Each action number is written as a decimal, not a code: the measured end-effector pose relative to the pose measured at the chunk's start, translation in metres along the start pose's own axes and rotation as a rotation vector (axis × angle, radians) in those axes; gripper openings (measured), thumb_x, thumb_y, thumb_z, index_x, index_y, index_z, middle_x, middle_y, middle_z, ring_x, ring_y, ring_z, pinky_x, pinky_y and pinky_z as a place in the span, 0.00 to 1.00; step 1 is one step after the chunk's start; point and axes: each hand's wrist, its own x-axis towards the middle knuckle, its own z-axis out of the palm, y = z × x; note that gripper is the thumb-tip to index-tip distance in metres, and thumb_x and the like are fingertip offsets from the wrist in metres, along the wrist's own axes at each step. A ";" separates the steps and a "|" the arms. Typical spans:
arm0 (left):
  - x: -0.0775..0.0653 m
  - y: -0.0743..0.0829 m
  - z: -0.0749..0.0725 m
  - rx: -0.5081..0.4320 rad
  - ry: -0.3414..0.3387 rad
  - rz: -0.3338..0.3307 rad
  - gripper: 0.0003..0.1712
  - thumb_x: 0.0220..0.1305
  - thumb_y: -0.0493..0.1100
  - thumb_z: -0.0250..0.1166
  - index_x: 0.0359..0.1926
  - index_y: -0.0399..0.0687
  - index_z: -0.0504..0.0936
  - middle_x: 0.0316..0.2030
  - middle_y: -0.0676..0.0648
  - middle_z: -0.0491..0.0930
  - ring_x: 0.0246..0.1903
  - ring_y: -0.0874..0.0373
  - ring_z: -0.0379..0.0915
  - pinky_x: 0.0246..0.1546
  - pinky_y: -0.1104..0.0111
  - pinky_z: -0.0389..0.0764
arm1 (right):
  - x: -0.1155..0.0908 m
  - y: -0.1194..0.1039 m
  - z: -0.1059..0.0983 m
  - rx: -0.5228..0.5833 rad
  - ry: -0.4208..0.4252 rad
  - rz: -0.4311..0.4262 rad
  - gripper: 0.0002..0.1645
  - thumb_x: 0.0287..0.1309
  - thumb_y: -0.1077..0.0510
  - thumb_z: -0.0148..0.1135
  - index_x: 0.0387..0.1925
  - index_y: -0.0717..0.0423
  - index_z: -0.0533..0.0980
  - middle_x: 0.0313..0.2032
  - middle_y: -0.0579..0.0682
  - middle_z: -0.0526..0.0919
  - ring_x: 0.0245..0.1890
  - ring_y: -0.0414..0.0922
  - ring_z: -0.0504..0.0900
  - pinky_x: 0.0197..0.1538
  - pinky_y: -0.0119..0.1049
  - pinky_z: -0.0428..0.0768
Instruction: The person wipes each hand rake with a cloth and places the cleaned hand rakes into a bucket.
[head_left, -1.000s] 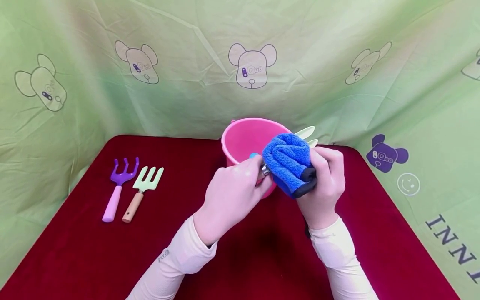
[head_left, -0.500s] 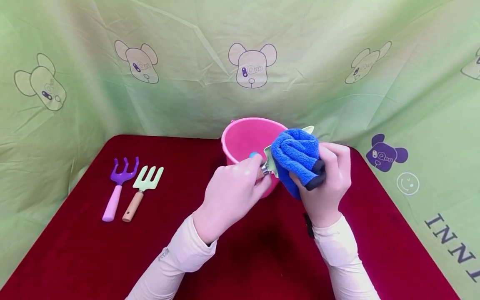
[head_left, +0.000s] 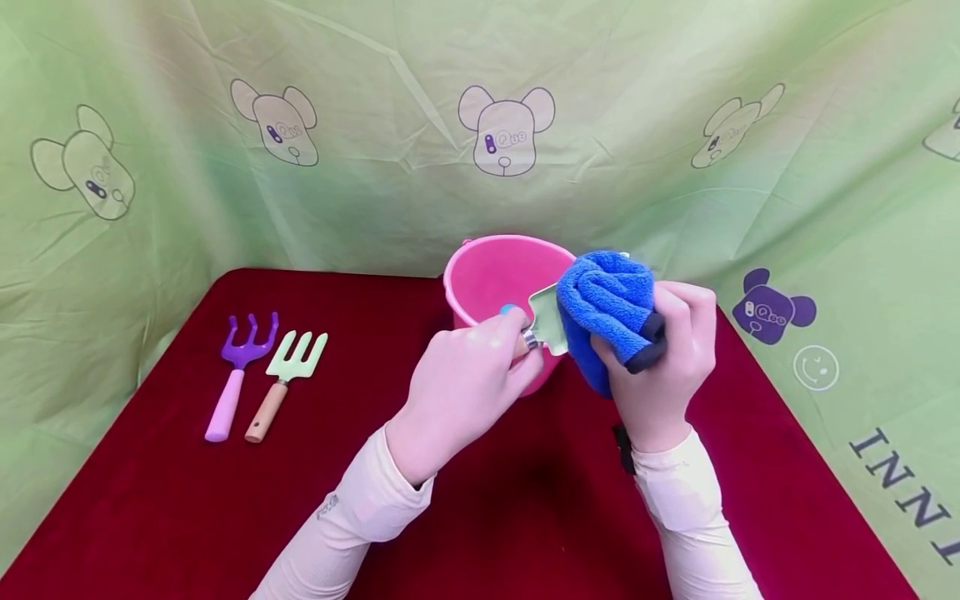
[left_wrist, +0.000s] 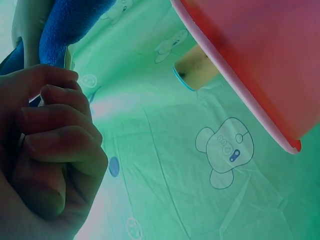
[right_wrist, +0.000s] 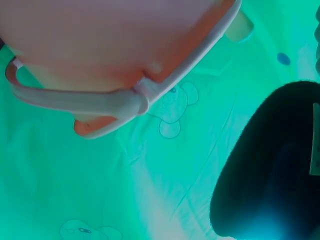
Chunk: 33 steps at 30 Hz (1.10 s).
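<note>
Pale-green, wooden-handled tool is in left hand, fingers curled; right hand clutches blue fluffy cloth against it (pink bucket at far edge of table).

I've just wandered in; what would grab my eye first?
Probably the blue cloth right of centre, in the right hand, covering part of a green tool gripped by the left hand. A pink bucket stands beyond them on the red table. Toward the left, a purple rake and a green fork lie side by side.
</note>
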 end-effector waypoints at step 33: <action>0.001 -0.007 -0.005 -0.003 -0.013 0.013 0.16 0.53 0.39 0.59 0.17 0.51 0.61 0.11 0.57 0.56 0.13 0.64 0.42 0.14 0.74 0.42 | 0.015 0.004 -0.006 -0.071 0.078 0.051 0.18 0.37 0.63 0.68 0.33 0.70 0.76 0.32 0.74 0.75 0.39 0.60 0.78 0.47 0.41 0.75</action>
